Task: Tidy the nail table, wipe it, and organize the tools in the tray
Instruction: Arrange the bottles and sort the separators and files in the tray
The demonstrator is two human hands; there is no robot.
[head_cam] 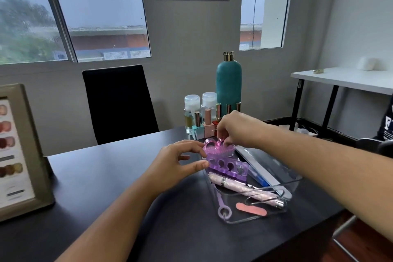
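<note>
A clear acrylic tray (294, 183) stands on the black table (102, 178). Inside lie a purple toe separator (228, 167), a pink nail drill pen (244, 190), a pink nail file (251, 209), a lilac looped tool (222, 206) and a long white and blue file (261, 171). My right hand (236, 128) pinches the pink handle of a purple nail brush (219, 149) at the tray's far end. My left hand (180, 164) touches the tray's left edge beside the brush, with thumb and index finger extended.
Behind the tray stand a teal bottle (229, 83), two clear pump bottles (192, 110) and several nail polish bottles (207, 122). A framed nail colour chart (17, 149) stands at the table's left. A black chair (119, 102) sits behind the table, a white side table (344, 80) to the right.
</note>
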